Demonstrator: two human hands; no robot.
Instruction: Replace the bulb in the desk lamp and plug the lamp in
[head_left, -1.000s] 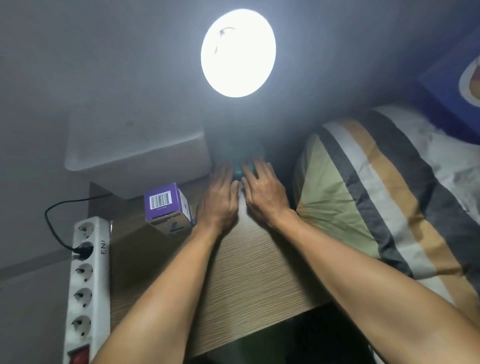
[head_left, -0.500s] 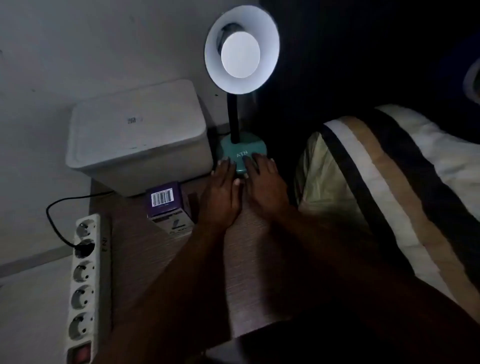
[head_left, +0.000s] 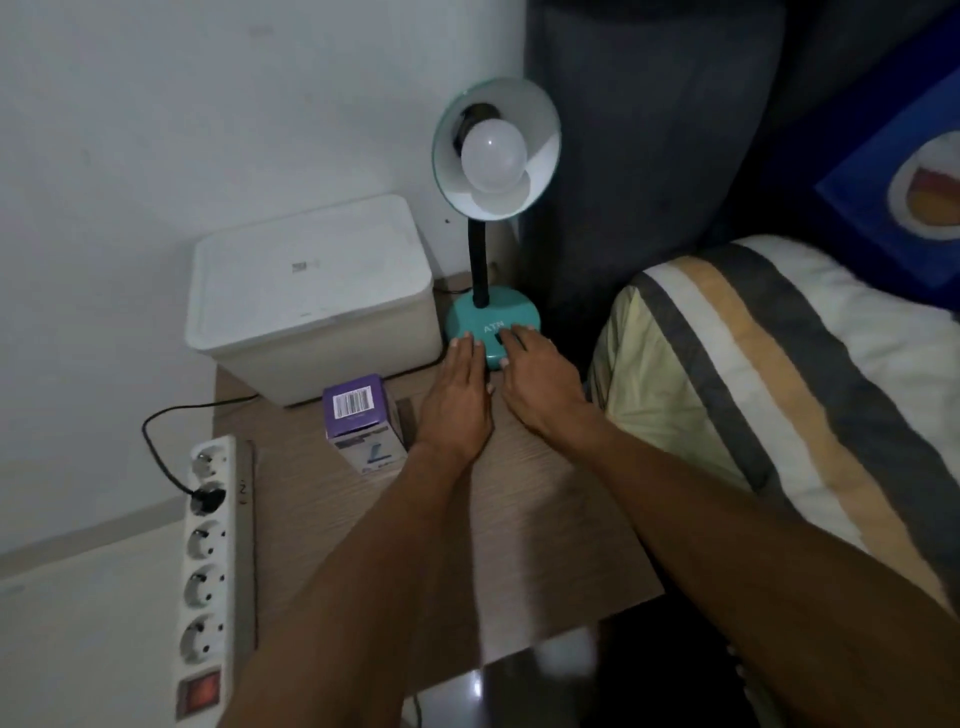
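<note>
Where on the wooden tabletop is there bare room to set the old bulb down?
Bare wood lies near the front edge of the wooden tabletop, between both forearms, and left of the purple bulb box. Crowded at the back: white lidded bin, teal lamp base.

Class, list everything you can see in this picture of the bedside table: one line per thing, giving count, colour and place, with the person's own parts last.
Desk lamp: one, teal base and shade, back of the table.
Bulb: one, white, unlit, in the lamp shade.
Storage box: one, white, lidded, left of the lamp.
Bulb carton: one, purple and white, in front of the storage box.
Power strip: one, white with red switch, left of the table, one black plug in it.
Table: one, light wood.
Pillow: one, striped, right of the table.
Hands: two, left hand and right hand, flat on the table, fingertips at the lamp base.
</note>
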